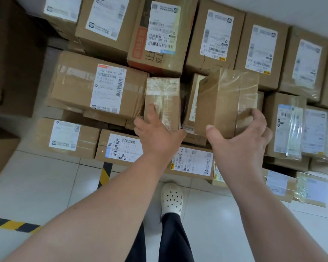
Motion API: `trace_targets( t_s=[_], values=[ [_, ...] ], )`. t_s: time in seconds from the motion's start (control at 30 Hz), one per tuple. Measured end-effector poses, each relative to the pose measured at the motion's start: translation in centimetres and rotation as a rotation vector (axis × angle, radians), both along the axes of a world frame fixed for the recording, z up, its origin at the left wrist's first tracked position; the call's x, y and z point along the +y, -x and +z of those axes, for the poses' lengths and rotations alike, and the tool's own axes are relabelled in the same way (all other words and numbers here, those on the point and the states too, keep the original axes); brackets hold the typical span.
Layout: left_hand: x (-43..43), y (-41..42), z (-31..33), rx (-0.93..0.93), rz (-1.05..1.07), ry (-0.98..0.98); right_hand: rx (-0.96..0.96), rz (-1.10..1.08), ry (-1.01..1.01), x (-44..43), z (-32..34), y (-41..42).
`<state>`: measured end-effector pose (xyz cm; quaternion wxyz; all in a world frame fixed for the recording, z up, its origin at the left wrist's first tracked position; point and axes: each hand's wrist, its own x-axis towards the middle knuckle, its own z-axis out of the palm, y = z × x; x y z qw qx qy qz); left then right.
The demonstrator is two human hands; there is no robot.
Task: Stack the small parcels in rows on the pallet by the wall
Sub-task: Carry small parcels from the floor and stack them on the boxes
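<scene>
A narrow taped cardboard parcel [163, 99] stands in the middle row of the stack, and my left hand [157, 135] rests on its near end, fingers spread against it. Just to the right sits a bigger tape-wrapped parcel [225, 101], tilted on the boxes beneath. My right hand [242, 138] cups its near right corner, thumb at the front edge and fingers curled over the right side. Labelled cardboard parcels [106, 87] fill rows around both, up to the white wall [273, 8]. The pallet itself is hidden under the boxes.
Large brown cartons [11, 59] stand at the left. The white tiled floor [45, 182] carries yellow-black hazard tape [105, 174]. My foot in a white clog [171, 199] stands close to the front row. More small parcels [295, 186] lie low at the right.
</scene>
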<state>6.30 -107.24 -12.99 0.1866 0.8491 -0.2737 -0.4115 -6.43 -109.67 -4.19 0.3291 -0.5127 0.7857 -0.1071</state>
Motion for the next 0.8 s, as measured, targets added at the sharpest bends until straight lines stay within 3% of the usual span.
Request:
trace_targets(
  t_s=[0.2,0.67,0.8],
  values=[
    [1.0,-1.4,0.7,0.197,0.186,0.129,-0.040,0.013,0.009,-0.6,0.7,-0.6],
    [1.4,-2.8,-0.7,0.395,0.238,0.169,-0.075,0.036,0.009,-0.7,0.3,-1.4],
    [1.0,-3.0,-1.2,0.251,0.344,0.132,-0.084,0.039,-0.003,-0.5,0.0,-1.8]
  ],
)
